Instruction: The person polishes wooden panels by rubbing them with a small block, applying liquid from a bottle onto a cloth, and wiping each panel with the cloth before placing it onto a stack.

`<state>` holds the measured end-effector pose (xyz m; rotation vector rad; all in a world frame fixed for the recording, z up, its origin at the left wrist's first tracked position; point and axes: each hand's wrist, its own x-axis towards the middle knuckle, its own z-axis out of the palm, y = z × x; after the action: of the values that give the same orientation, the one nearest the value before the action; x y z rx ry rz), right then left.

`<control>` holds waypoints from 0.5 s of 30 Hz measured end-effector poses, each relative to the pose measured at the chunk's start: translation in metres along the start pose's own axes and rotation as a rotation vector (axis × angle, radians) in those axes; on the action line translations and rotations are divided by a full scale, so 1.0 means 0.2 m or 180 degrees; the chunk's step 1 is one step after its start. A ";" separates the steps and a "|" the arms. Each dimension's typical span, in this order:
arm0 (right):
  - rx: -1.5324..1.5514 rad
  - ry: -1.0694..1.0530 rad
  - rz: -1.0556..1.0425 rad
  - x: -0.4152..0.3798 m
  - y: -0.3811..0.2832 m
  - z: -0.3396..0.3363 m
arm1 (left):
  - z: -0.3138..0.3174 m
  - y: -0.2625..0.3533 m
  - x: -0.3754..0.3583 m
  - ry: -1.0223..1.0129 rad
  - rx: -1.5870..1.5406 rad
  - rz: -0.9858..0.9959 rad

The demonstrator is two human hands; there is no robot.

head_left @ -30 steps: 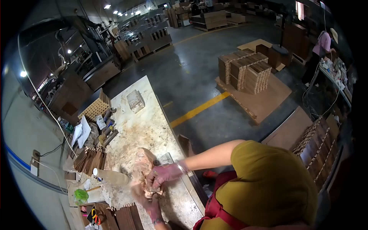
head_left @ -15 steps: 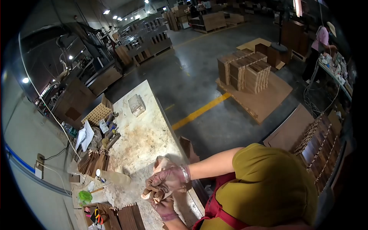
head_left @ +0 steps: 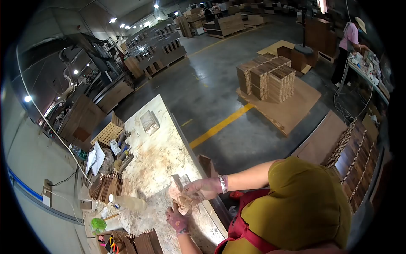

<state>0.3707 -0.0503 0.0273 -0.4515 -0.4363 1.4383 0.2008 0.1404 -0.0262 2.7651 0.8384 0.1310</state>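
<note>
My right hand (head_left: 204, 188), in a thin purplish glove with a silver band at the wrist, is closed on a crumpled pale pink cloth (head_left: 176, 194) over the white, stained worktable (head_left: 148, 167). A small greyish flat piece shows beside its fingers, too unclear to name. Just below the cloth, my left hand (head_left: 177, 221), gloved the same way, has its fingers apart near the tabletop, and nothing shows in it. A cloudy plastic bottle (head_left: 129, 202) with a white cap lies left of both hands.
A clear block-like object (head_left: 149, 122) sits at the table's far end. Thin wood strips (head_left: 105, 188), papers (head_left: 95, 158) and orange-handled scissors (head_left: 113, 244) line the left side. Stacked wooden panels (head_left: 266, 78) stand on the floor beyond. A person in pink (head_left: 351, 37) works at the far right.
My hands, earlier together around a crumpled bundle, have separated. My right hand has moved slightly right and up, and my left hand has opened lower down. The view has shifted slightly.
</note>
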 end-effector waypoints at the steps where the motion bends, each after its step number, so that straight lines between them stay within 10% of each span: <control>1: -0.0039 -0.0067 0.0016 -0.01 0.00 0.00 | -0.03 0.06 -0.03 -0.0032 -0.0318 -0.0046; 4: -0.0120 -0.0418 0.0116 -0.05 0.00 0.00 | -0.01 0.01 -0.05 0.0206 0.0170 0.0199; 9: -0.0695 -0.0018 0.0596 -0.13 0.07 0.08 | -0.15 -0.40 0.03 0.1254 -0.3645 -0.0531; 15: -0.0928 -0.0769 0.1303 -0.08 0.37 0.15 | -0.75 -0.26 -0.29 0.1997 -0.3780 -0.0696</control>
<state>0.2917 -0.0603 0.0121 -0.6291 -0.7878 1.8442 0.1009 0.1812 0.1033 1.4914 0.7869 1.0833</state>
